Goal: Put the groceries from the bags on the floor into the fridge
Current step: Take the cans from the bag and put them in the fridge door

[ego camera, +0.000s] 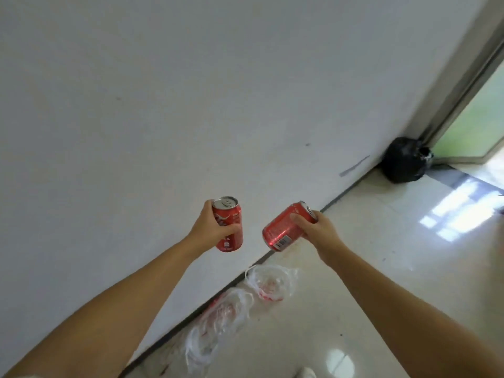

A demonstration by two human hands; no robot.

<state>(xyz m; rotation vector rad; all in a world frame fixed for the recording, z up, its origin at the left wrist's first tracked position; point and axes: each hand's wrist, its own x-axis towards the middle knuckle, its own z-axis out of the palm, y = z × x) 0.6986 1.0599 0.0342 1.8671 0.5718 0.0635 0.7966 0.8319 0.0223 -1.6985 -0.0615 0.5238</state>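
Note:
My left hand (207, 227) grips a red soda can (227, 223) upright, its silver top showing. My right hand (317, 227) holds a second red soda can (281, 230) tilted on its side, barcode facing me. Both cans are raised in front of a white wall, well above the floor. Below them, clear plastic bags with red print (268, 282) lie crumpled on the glossy floor along the wall's base, with another such bag (218, 315) nearer to me. The fridge is out of view.
A white wall (163, 105) fills the left and top. A tied black rubbish bag (406, 160) sits in the corner by a glass door frame (463, 110). Shiny pale floor tiles (381, 268) spread to the right. A white shoe tip (306, 373) shows at the bottom.

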